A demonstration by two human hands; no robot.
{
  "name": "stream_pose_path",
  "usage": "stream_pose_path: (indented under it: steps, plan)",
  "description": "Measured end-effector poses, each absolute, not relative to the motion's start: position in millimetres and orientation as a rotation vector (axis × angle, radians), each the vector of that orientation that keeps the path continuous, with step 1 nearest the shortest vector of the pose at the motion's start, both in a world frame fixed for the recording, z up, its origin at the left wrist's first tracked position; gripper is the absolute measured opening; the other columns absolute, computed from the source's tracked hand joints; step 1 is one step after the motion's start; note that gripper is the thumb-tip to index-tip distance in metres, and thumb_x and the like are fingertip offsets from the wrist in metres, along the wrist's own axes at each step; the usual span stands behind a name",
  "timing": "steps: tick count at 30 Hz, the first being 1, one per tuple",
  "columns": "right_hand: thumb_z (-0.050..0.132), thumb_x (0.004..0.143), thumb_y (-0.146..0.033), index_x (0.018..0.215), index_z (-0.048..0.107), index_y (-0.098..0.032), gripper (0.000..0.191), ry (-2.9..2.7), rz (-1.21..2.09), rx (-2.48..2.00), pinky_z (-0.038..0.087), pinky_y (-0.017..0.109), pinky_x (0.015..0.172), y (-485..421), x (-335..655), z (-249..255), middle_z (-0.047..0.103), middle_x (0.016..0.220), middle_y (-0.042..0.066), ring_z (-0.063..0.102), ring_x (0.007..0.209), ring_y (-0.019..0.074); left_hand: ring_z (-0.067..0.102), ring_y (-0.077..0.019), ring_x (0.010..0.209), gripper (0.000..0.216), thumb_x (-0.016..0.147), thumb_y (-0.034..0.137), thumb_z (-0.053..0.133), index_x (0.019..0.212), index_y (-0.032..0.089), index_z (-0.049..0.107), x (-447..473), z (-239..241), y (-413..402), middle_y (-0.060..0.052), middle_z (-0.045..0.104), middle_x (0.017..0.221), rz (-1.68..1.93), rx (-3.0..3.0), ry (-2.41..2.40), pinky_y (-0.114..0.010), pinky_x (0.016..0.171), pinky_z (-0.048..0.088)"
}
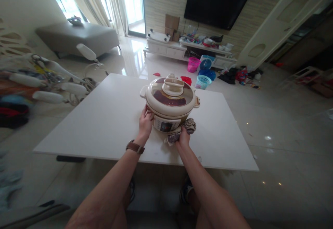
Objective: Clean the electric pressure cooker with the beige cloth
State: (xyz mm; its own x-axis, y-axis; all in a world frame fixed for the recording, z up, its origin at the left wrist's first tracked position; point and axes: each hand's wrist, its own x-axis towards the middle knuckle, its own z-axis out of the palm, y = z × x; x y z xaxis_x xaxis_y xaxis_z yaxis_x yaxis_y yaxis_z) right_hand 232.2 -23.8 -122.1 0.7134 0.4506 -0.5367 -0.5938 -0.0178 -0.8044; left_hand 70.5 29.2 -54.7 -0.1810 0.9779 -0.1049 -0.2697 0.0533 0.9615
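Note:
A cream electric pressure cooker [170, 104] stands on the white table [109, 118], its lid on and brown stains showing on the lid. Its control panel [166, 125] faces me. My left hand [145, 123], with a brown-strapped watch on the wrist, rests against the cooker's left side, fingers stretched up along it below the rim. In my right hand [184, 135] is a bunched, patterned cloth [191, 125], gripped low at the cooker's front right. Part of the cloth lies along the cooker's base, under the panel.
Beyond the table stand a pink basket [194, 64] and a light blue basket [203, 81] on the glossy floor. A cluttered white TV cabinet [165, 50] lines the far wall. To the left lies a lamp with several white shades [48, 97].

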Motion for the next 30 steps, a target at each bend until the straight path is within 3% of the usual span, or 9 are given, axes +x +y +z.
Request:
stream_pose_path:
  steps: [25, 30]
  plan:
    - [0.073, 0.078, -0.022, 0.1, 0.072, -0.018, 0.023, 0.173, 0.826, -1.327, 0.065, 0.027, 0.075, -24.8, 229.2, -117.9, 0.08, 0.092, 0.001, 0.078, 0.088, 0.0203, 0.069, -0.0236, 0.124, 0.066, 0.087, 0.025, 0.06, 0.152, 0.023, 0.06, 70.1, -56.9, 29.6, -0.012, 0.072, 0.14, 1.4, 0.864, 1.157, -0.032, 0.093, 0.062]
    - [0.074, 0.078, -0.025, 0.104, 0.072, -0.018, 0.027, 0.141, 0.838, -1.321, 0.065, 0.028, 0.075, -25.3, 230.0, -121.9, 0.079, 0.092, 0.001, 0.078, 0.088, 0.0203, 0.066, -0.0242, 0.131, 0.066, 0.088, 0.022, 0.06, 0.154, 0.024, 0.06, 71.1, -54.3, 27.8, -0.011, 0.071, 0.145, 1.414, 0.832, 1.157, -0.034, 0.101, 0.059]
